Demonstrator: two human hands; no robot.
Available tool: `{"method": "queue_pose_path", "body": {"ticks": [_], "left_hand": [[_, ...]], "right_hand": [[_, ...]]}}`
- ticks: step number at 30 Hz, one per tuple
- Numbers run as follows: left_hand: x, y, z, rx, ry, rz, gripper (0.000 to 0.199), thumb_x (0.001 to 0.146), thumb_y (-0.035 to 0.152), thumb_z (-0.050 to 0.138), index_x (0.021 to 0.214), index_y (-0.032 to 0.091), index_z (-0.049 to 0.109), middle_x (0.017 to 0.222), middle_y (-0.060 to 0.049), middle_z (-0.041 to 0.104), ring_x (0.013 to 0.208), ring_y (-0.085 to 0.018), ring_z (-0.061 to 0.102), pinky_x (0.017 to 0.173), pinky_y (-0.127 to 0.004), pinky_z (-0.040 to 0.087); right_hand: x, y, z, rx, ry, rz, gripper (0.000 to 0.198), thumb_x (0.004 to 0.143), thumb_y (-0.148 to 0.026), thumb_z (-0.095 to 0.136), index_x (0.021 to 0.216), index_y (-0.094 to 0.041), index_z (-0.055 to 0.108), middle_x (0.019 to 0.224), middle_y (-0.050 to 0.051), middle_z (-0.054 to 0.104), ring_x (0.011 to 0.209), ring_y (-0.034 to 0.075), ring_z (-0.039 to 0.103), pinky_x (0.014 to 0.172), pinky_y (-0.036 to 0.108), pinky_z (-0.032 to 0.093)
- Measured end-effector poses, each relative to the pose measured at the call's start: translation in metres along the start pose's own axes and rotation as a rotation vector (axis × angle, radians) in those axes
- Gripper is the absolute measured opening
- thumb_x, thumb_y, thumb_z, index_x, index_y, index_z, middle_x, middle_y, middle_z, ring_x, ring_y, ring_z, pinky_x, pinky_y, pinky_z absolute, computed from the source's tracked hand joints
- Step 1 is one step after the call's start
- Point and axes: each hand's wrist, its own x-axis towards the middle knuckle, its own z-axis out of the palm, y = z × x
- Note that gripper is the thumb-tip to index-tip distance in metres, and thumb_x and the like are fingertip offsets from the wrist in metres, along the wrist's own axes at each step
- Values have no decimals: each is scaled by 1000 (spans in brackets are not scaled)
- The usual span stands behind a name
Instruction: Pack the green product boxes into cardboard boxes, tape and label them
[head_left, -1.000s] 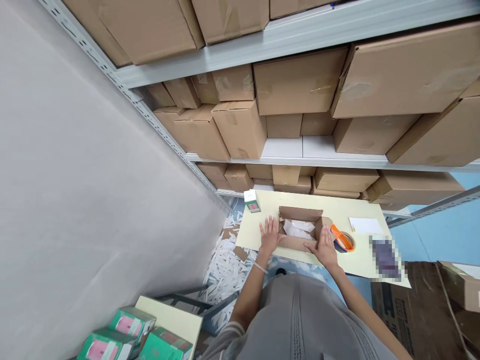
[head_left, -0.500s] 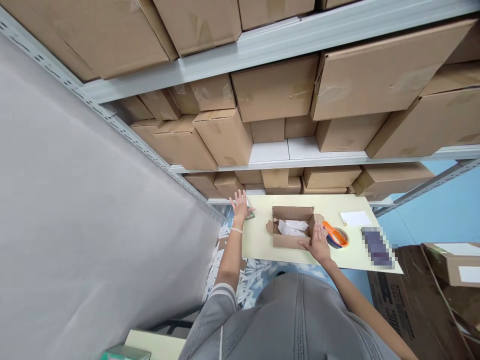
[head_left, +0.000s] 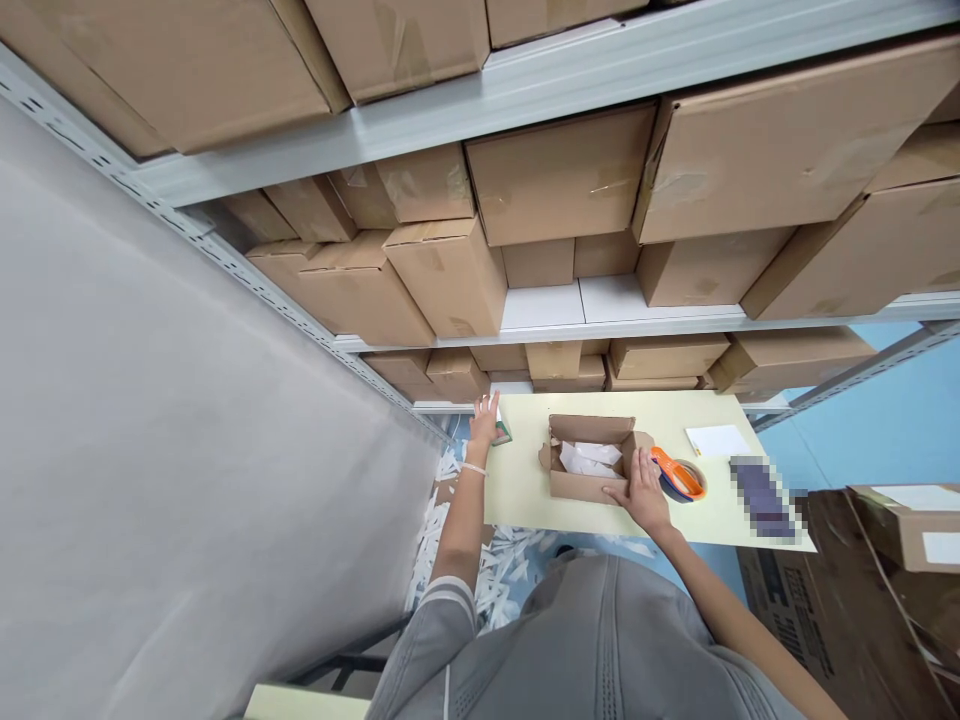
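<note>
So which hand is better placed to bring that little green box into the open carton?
Left. The left hand is already on the little green box at the table's far left corner, while the right hand rests on the open carton, beside the tape dispenser.

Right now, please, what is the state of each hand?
Left hand: open, fingers on the small green box, no grip visible.
Right hand: open, resting on the cardboard box.
</note>
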Motion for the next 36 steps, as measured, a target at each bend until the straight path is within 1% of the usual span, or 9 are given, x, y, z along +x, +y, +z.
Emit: {"method": "queue_pose_path", "body": {"ticks": [3, 7, 16, 21, 24, 26, 29, 31, 36], "left_hand": [[-3, 2, -1, -25, 13, 4, 93, 73, 11, 73, 151, 36, 27, 150, -14, 34, 140, -35, 29, 98, -45, 48], [-8, 5, -3, -40, 9, -2, 61, 72, 13, 75, 126, 33, 53, 143, -10, 38, 133, -34, 34, 92, -41, 50], [-38, 7, -14, -64, 46, -34, 42, 76, 19, 73, 113, 31, 57, 136, -5, 42, 126, -28, 38, 84, -31, 49], [-80, 9, -30, -92, 288, 64, 34, 81, 20, 69, 112, 30, 59, 131, -7, 45, 126, -30, 37, 94, -39, 47], [-110, 15, -55, -129, 467, 154, 37, 80, 14, 69, 113, 29, 60, 133, -9, 43, 128, -32, 36, 103, -45, 42], [-127, 21, -73, -169, 507, 220, 40, 79, 14, 69, 115, 31, 60, 135, -9, 42, 129, -33, 36, 105, -46, 40], [-140, 38, -91, -239, 460, 266, 39, 81, 22, 72, 117, 33, 60, 137, -6, 42, 131, -32, 36, 108, -45, 36], [-142, 54, -88, -295, 380, 274, 40, 79, 27, 76, 116, 32, 61, 137, -6, 42, 131, -32, 37, 110, -43, 34], [-128, 96, -35, -566, 201, 309, 43, 70, 26, 84, 109, 26, 65, 127, -8, 49, 125, -29, 46, 107, -39, 36]], "right_hand": [[0, -1, -1, 9, 1, 10, 104, 88, -75, 31, 156, 0, 8, 162, 27, 13, 149, 38, 17, 116, 54, 25], [0, -1, 0, 28, -4, 16, 103, 88, -74, 33, 157, -2, 6, 162, 26, 13, 150, 38, 17, 117, 55, 24], [-4, 0, 0, 28, -2, 28, 102, 89, -73, 32, 157, -1, 6, 162, 26, 15, 150, 36, 17, 117, 53, 25], [-4, 0, -1, 24, -22, 25, 103, 89, -73, 31, 156, 0, 6, 162, 26, 14, 151, 36, 15, 117, 52, 24], [-3, -1, -3, 30, -51, 36, 106, 87, -75, 32, 156, 1, 2, 162, 26, 12, 151, 36, 14, 117, 53, 24], [-2, -1, -5, 32, -68, 41, 108, 87, -76, 32, 156, 0, 1, 163, 26, 11, 151, 36, 13, 117, 53, 23], [-1, 0, -7, 33, -89, 34, 110, 85, -77, 34, 156, 1, 2, 163, 27, 10, 151, 36, 12, 118, 52, 22], [0, 2, -9, 38, -95, 21, 112, 84, -78, 36, 156, 1, 2, 162, 27, 11, 151, 36, 12, 118, 52, 22], [0, 3, -15, 85, -72, -26, 115, 84, -76, 44, 156, -1, -4, 161, 28, 14, 150, 37, 16, 117, 55, 23]]}}
